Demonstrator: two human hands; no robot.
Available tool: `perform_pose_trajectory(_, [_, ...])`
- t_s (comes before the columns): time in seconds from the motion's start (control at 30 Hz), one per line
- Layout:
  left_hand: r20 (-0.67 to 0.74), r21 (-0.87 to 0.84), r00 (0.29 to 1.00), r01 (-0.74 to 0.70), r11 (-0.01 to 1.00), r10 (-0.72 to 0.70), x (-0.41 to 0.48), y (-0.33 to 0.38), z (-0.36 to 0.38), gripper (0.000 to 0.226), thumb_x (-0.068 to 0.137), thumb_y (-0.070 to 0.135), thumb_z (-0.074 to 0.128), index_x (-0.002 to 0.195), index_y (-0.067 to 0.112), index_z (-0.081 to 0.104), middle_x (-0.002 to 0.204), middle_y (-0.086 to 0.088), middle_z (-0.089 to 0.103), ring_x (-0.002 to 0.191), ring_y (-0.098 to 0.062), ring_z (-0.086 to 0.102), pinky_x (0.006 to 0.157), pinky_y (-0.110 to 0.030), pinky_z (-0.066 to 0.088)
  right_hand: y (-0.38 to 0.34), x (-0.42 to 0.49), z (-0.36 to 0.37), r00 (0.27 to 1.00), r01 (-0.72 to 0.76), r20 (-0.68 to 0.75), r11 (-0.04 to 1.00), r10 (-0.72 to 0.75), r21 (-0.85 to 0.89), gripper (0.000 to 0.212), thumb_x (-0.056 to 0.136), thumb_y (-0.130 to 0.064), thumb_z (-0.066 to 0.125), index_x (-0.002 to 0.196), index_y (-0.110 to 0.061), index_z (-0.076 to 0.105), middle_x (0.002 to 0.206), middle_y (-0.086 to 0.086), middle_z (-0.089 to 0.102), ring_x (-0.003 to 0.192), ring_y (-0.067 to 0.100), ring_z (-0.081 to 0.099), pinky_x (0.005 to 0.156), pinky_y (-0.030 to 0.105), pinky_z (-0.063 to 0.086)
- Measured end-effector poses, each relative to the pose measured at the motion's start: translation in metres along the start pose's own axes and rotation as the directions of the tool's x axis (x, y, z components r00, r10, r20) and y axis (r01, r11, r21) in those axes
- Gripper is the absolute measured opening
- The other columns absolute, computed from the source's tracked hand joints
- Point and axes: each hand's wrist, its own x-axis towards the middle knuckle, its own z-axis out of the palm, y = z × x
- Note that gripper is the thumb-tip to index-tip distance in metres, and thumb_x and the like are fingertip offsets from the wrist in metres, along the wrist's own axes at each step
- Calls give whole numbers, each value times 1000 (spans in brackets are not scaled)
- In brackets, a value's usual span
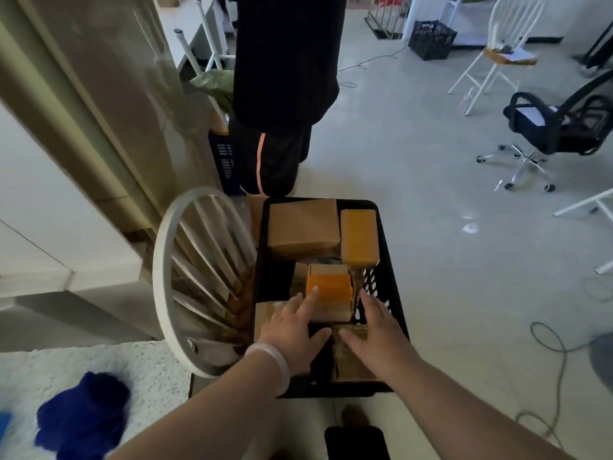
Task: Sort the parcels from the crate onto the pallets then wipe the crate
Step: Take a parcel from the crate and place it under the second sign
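A black plastic crate (388, 270) stands in front of me with several cardboard parcels inside. A large brown box (303, 227) lies at its far left and a yellow-taped parcel (360, 235) at its far right. In the middle sits a small box wrapped in orange tape (330, 288). My left hand (292, 330) reaches in with fingers spread, fingertips touching the small box's left side. My right hand (376, 330) reaches to its right side, resting over a clear-taped parcel (351, 356). Neither hand holds anything.
A white round-backed chair (189, 277) stands left of the crate. A person in black clothes (282, 94) stands just beyond it. A blue cloth (83, 416) lies on a speckled surface at lower left. An office chair (560, 127), a white chair (501, 51), another black crate (431, 39) and cables lie to the right.
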Motion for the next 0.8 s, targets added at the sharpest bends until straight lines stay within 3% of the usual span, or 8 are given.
perform_pose_trajectory(0.17, [-7,-3,1000,25,1000,-25,23,16,-8,80,95,61,43,154,42,-8,166,3,5,150,-25,17,121,-43,19,-1,41,-10,997,-26,80,994,18,102,90,93,-59,53,157,-32,-4,165,-5,8,150,22,16,120,44,24])
perform_pose_trajectory(0.37, [76,0,984,162,987,-162,60,32,-1,82,93,65,41,153,44,-11,166,-3,-1,149,-32,17,120,-50,20,4,81,-17,974,-116,214,968,68,224,77,98,-51,50,157,-33,3,163,0,20,146,23,27,115,41,28])
perform_pose_trajectory(0.47, [99,7,974,202,979,-201,68,42,3,84,94,60,44,154,41,-11,166,-4,-4,148,-34,18,120,-47,20,5,91,-19,942,-103,336,945,-8,311,62,103,-44,43,155,-40,9,151,-1,42,130,17,48,107,35,37])
perform_pose_trajectory(0.6, [74,-71,960,276,959,-271,71,54,3,88,93,53,53,155,38,-7,165,-6,-3,148,-33,18,119,-46,26,5,93,-30,920,-98,383,897,-83,430,53,105,-42,37,154,-40,16,148,-6,44,106,-1,45,85,15,36])
perform_pose_trajectory(0.7, [28,-148,958,287,946,-287,71,66,-7,91,90,59,56,156,38,-3,164,-3,-2,148,-32,16,118,-46,29,5,95,-44,929,-77,354,879,-109,471,49,105,-45,33,152,-41,23,149,-5,43,118,3,46,75,8,34])
perform_pose_trajectory(0.8, [-30,-187,955,283,941,-294,68,79,-23,98,84,65,59,155,39,-2,163,0,1,147,-31,16,118,-47,27,0,94,-63,945,-52,308,884,-106,464,46,105,-47,30,150,-38,31,146,-3,47,134,18,44,91,24,34])
